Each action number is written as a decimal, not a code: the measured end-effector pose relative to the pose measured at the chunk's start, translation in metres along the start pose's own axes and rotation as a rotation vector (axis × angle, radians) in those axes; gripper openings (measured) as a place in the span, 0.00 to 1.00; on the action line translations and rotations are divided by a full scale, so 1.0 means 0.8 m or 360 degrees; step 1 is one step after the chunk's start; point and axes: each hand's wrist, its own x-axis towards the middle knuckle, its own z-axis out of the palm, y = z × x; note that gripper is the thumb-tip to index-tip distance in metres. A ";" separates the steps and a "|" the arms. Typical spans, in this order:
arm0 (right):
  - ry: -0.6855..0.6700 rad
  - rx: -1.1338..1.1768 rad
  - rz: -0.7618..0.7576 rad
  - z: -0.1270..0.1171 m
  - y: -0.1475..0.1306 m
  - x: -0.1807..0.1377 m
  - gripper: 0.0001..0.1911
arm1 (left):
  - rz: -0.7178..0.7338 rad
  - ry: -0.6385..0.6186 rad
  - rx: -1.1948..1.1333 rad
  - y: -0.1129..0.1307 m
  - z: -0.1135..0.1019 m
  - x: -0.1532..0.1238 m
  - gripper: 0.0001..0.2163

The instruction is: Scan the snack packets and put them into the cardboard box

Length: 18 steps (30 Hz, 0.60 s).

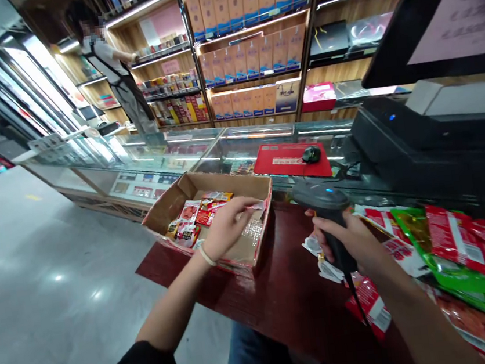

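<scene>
Head view: the right hand [356,239] wraps its fingers around the handle of a black scanner [320,196], raised above the dark red tabletop [285,288]. The left hand [228,227] reaches into the cardboard box [225,179], fingers extended toward a small pale packet [259,205] by the right wall; whether they pinch it, I cannot tell. Other packets [191,211] lie deeper inside. Good handling probably means flattening the wrapper, keeping fingertips off any barcode, and holding the scanner steady.
</scene>
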 end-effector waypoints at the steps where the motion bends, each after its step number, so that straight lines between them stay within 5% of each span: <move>1: -0.0042 -0.0016 -0.0013 0.012 -0.001 0.006 0.21 | -0.0071 0.0066 0.0074 -0.023 -0.021 0.006 0.12; 6: -0.0213 -0.0052 -0.0043 0.078 -0.003 0.028 0.17 | -0.0478 0.0233 0.0600 -0.149 -0.123 0.023 0.13; 9: -0.0364 -0.0089 -0.0012 0.116 -0.002 0.042 0.18 | -0.0720 0.0208 0.0793 -0.201 -0.160 0.018 0.14; 18: -0.0577 0.0035 0.0136 0.175 0.016 0.089 0.19 | -0.1061 -0.0245 0.1171 -0.260 -0.147 0.002 0.18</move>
